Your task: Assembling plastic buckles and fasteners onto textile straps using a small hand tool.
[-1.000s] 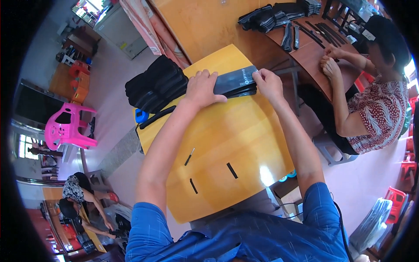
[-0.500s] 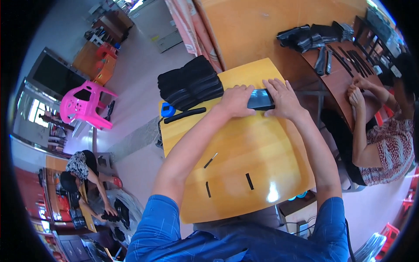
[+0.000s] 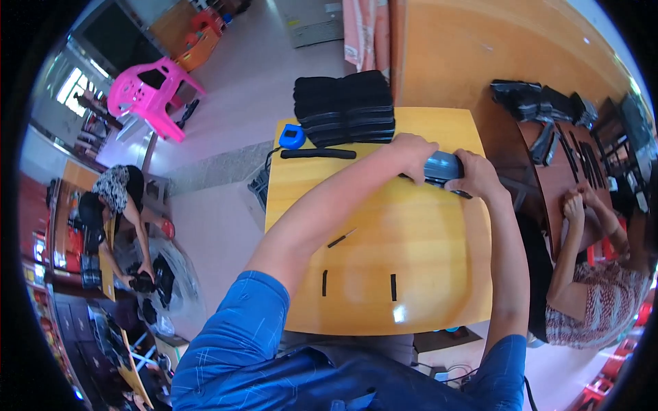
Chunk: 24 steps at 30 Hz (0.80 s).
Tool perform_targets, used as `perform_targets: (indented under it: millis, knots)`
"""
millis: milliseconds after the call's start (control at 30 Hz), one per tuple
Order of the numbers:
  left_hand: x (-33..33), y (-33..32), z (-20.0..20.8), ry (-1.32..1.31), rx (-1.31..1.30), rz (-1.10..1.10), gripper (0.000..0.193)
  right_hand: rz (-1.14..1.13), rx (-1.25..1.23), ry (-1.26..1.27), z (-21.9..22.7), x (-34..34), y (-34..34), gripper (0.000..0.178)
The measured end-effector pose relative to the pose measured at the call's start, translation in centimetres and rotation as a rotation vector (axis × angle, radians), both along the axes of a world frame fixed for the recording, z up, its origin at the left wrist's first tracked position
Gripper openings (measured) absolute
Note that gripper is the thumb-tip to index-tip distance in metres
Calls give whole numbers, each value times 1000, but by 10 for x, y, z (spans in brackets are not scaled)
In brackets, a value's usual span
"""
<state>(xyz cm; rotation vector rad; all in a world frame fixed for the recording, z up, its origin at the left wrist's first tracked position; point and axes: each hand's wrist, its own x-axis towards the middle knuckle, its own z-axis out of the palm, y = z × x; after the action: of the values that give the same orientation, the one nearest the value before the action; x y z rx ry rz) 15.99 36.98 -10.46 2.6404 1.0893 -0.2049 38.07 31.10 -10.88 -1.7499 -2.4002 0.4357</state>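
Holding a small dark stack by its two ends, both hands work at the far right part of the yellow counter. One second ago the right hand is pinching only the corner of the top piece, and the left hand lies flat upon it; half a second ago both palms rest over the ends. Now the grip is different — the thumb of each hand is on the near side, and the other fingers bend around the ends. The right fingers and thumb pinch the right end; the left fingers are close together on the left end, though their tips are partly hidden. A dark edge shows below the right thumb, near the counter, but whether the stack is lifted I cannot tell

For the work, I think this change means that the pieces are now handled as one bundle, no longer as single layer — probably being evened. If the grip is not equal, the layers could slide apart.

The other things seem to keep their places on the counter: the high pile of black pieces, the blue tape measure, the black rod, the thin tool and two short black strips
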Motion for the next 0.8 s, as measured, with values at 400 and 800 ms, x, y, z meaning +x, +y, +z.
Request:
perform_targets:
  millis: [400,800]
  knots:
    - [-4,-9,-8,-74,-25,22,87,129,80,-99,-6,1,9,66]
    - [-18,-16,-35,-240,52,45,106,34,118,-114,-42,-16,0,124]
